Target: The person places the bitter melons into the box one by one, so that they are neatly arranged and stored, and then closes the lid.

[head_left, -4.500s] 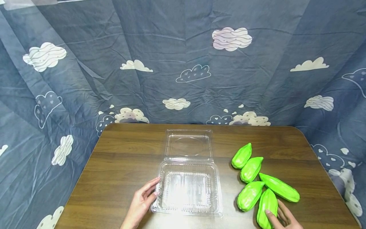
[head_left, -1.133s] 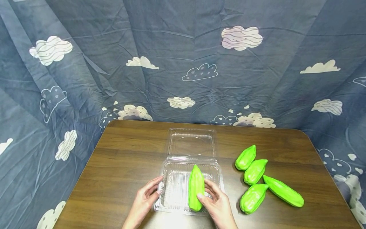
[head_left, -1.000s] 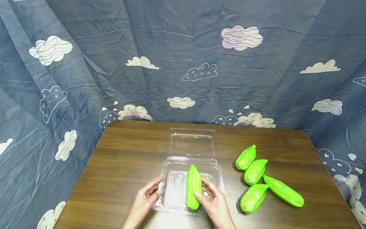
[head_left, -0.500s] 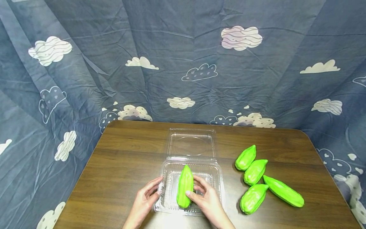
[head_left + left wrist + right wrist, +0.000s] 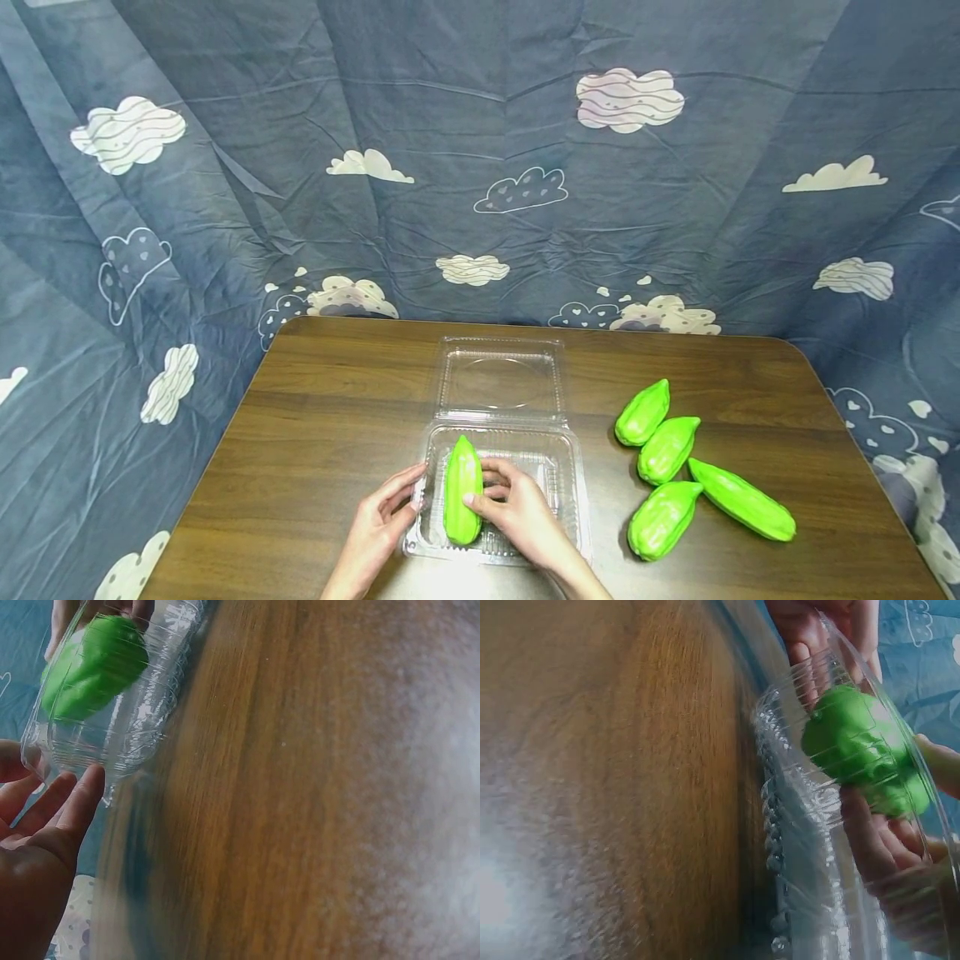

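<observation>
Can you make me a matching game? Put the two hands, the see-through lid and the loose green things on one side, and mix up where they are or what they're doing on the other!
Column 1
1. left hand
2. right hand
3. clear lid
4. four loose green pieces

Column 2
A. lying open beyond the tray
B. on the table, right of the tray
C. touching the tray's left side
D. holding one green piece

Right pairs: 1-C, 2-D, 3-A, 4-B
</observation>
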`<action>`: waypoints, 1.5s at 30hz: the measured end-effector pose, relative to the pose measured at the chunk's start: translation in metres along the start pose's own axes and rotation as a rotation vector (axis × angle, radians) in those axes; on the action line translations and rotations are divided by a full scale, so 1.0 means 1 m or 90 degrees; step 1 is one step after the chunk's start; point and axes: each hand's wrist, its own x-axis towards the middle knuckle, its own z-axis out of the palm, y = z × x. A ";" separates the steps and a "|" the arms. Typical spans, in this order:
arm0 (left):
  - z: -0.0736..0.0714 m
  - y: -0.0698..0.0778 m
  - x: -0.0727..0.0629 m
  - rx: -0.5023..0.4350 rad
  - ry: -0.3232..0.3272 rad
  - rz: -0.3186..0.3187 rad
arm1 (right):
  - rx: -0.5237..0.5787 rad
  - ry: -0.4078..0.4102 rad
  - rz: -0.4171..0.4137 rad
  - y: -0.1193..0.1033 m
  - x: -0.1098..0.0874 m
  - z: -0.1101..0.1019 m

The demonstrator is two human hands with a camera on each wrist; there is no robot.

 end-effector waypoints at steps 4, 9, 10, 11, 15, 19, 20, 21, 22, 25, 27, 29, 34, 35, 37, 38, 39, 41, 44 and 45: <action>0.000 0.001 0.000 0.001 -0.001 -0.005 | -0.020 -0.013 0.005 0.001 0.007 0.004; 0.000 0.000 0.000 0.000 0.003 -0.012 | 0.042 -0.048 0.032 0.004 0.013 0.009; 0.000 0.000 0.000 0.000 0.003 -0.013 | 0.058 -0.052 0.041 0.004 0.014 0.010; 0.000 0.000 0.000 0.000 0.004 -0.015 | 0.075 -0.056 0.049 0.005 0.015 0.011; 0.000 -0.001 0.000 0.003 0.005 -0.032 | 0.103 -0.055 0.071 0.006 0.017 0.013; 0.000 -0.002 0.000 0.001 0.003 -0.044 | 0.094 -0.046 0.078 0.007 0.020 0.015; 0.000 -0.003 0.000 0.000 0.002 -0.044 | 0.091 -0.044 0.080 0.007 0.021 0.015; -0.001 -0.003 -0.001 -0.001 0.002 -0.045 | 0.089 -0.043 0.082 0.007 0.021 0.015; -0.001 -0.003 -0.001 -0.002 0.002 -0.046 | 0.087 -0.042 0.083 0.006 0.022 0.015; -0.001 -0.004 0.000 -0.006 0.004 -0.050 | 0.085 -0.043 0.086 0.005 0.022 0.015; -0.002 -0.004 0.000 -0.008 0.005 -0.053 | 0.085 -0.042 0.088 0.003 0.021 0.015; -0.001 -0.003 0.000 -0.009 0.005 -0.056 | 0.090 -0.042 0.090 0.003 0.020 0.015; -0.001 -0.002 0.000 -0.007 0.005 -0.061 | 0.104 -0.052 0.096 0.003 0.020 0.015; -0.001 -0.002 0.000 -0.008 0.004 -0.061 | 0.104 -0.054 0.096 0.004 0.020 0.015; -0.001 -0.002 -0.001 -0.007 0.004 -0.057 | 0.107 -0.059 0.095 0.005 0.020 0.014; -0.001 -0.002 -0.001 -0.007 0.002 -0.054 | 0.107 -0.064 0.093 0.005 0.020 0.013; 0.000 -0.002 -0.001 -0.007 0.003 -0.050 | 0.108 -0.067 0.090 0.005 0.019 0.012; 0.000 -0.002 -0.001 -0.006 0.002 -0.041 | 0.110 -0.075 0.084 0.006 0.019 0.010; 0.001 -0.001 -0.001 -0.005 0.001 -0.029 | 0.104 -0.086 0.076 0.007 0.019 0.007; 0.001 0.000 -0.001 -0.006 0.001 -0.026 | 0.101 -0.088 0.075 0.007 0.018 0.006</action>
